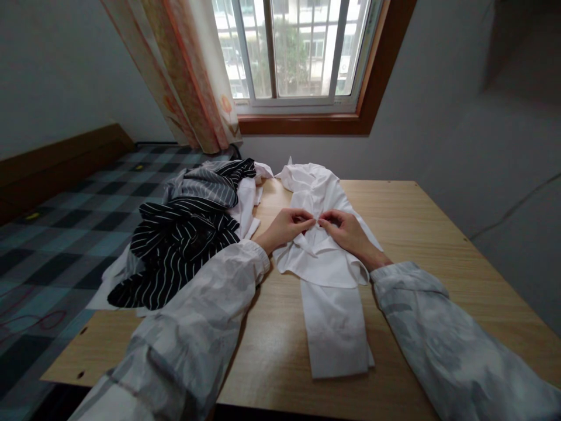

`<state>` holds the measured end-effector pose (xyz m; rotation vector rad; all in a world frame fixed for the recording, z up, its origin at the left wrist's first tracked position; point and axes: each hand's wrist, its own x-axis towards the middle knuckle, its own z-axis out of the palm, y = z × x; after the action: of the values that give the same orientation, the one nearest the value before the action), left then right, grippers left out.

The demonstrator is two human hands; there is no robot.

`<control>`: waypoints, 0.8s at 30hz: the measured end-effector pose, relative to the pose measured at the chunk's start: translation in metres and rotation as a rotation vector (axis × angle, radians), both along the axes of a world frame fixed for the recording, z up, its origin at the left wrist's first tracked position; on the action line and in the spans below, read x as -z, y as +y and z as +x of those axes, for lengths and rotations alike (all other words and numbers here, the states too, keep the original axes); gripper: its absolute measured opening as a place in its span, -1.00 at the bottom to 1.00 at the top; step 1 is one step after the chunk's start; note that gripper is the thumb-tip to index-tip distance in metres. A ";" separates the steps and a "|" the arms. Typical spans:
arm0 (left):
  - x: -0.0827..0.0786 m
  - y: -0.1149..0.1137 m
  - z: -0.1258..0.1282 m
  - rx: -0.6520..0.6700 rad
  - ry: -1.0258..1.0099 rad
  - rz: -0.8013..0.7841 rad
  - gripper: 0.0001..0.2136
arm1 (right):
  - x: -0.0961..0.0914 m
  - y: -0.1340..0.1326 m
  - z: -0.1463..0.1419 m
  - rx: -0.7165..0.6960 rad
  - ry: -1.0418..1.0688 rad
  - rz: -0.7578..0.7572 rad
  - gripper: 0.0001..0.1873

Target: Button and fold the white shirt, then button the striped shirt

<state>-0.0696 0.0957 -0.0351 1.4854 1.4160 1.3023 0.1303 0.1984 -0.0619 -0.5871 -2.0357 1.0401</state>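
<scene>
Pale, creased sleeves reach in over the near edge of the desk, and both forearms angle inward so that the hands meet at one spot. The left hand and the right hand are each closed in a fine pinch on the white shirt, fingertips almost touching one another at a small fold along its middle. That is a grip suited to a small detail of the cloth, though what lies between the fingers is too small to tell. The white shirt lies in the middle of the desk, its bunched upper part toward the far edge and a flat, narrow panel running down to the near edge, apparently smoothed out so the fabric stays still under the pinch. Beside it, a heap of black-and-white striped clothes spills over the desk's left edge, set apart from the shirt. Past the far edge, a patterned curtain hangs beside a window.
</scene>
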 end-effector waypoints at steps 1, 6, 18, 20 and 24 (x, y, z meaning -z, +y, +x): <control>0.001 0.000 0.000 -0.016 0.005 0.006 -0.70 | 0.000 0.000 0.000 0.002 -0.001 0.004 -0.77; 0.003 0.000 -0.001 -0.100 0.076 0.054 -0.72 | -0.001 -0.001 -0.001 0.020 -0.007 0.029 -0.80; 0.000 -0.004 0.002 -0.059 0.128 0.115 -0.67 | -0.002 -0.003 -0.002 0.034 -0.001 0.019 -0.79; 0.000 -0.003 0.001 -0.054 0.122 0.108 -0.67 | -0.002 -0.002 -0.002 0.024 0.000 0.014 -0.79; 0.001 -0.003 0.000 -0.044 0.132 0.102 -0.66 | -0.001 -0.001 -0.001 -0.001 -0.005 0.011 -0.79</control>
<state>-0.0697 0.0931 -0.0361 1.6419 1.4931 1.3423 0.1292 0.1971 -0.0607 -0.5834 -2.0453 1.0280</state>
